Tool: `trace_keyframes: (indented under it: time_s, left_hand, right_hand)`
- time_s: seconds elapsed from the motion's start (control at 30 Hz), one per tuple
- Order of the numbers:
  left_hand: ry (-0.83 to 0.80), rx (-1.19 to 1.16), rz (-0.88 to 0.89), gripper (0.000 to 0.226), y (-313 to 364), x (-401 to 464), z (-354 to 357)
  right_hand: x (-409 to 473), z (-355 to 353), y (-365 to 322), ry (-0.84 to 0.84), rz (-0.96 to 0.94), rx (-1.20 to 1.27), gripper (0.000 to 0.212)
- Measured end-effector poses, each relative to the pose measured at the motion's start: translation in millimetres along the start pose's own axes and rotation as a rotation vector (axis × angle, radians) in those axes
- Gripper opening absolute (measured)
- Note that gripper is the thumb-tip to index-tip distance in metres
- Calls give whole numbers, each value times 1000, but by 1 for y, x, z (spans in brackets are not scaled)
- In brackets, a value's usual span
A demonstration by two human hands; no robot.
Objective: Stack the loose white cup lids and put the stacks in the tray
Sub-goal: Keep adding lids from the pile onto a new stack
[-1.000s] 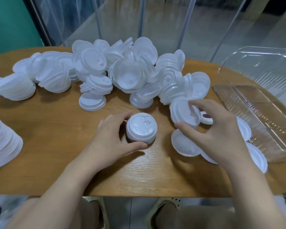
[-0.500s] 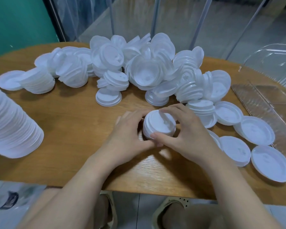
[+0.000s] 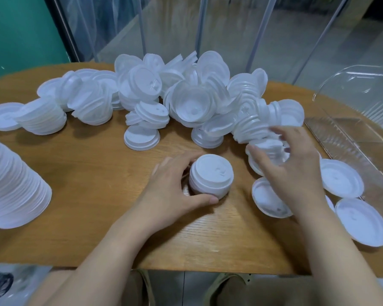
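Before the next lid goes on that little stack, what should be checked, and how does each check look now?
1. Small stack steadied: ok, the left hand grips its side.
2. Stack upright on the table: ok.
3. Stack top free: ok, nothing covers it.
4. Right hand holding one lid: cannot tell, it is blurred over the lids by the pile.
5. More loose lids near: ok, several lie flat at right.
6. Clear tray has room: ok, no lids in the part seen.
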State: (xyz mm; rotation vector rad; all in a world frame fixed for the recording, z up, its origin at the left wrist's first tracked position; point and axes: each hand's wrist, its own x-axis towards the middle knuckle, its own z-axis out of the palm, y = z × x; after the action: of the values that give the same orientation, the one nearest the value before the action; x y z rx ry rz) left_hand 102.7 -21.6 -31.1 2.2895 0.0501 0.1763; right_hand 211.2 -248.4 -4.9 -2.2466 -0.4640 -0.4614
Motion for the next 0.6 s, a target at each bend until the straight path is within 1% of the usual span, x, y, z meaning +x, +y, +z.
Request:
trace_keyframes:
  time_s: [0.07, 0.13, 0.2, 0.27, 0.37, 0.5, 0.6]
  left_hand:
    - [4, 9, 1, 86, -1, 1, 1]
    - [16, -14, -13, 86, -1, 1, 3]
    - [24, -45, -23, 83, -1, 1, 4]
    - [26, -61, -17, 78, 0, 3, 4]
    - [33, -69, -5, 74, 3, 5, 6]
    - [36, -72, -1, 74, 2, 4, 7]
    - [44, -61, 6, 77, 1, 4, 6]
  right_hand:
    - [5, -6, 13, 16, 119, -89, 72]
    - [8, -7, 21, -15, 197, -143, 86]
    - [9, -6, 24, -45, 238, -164, 92]
    - [10, -3, 25, -72, 251, -171, 90]
    - [10, 0, 22, -99, 245, -159, 80]
    - [9, -4, 18, -85, 245, -141, 79]
    - [8, -10, 14, -77, 284, -34, 74]
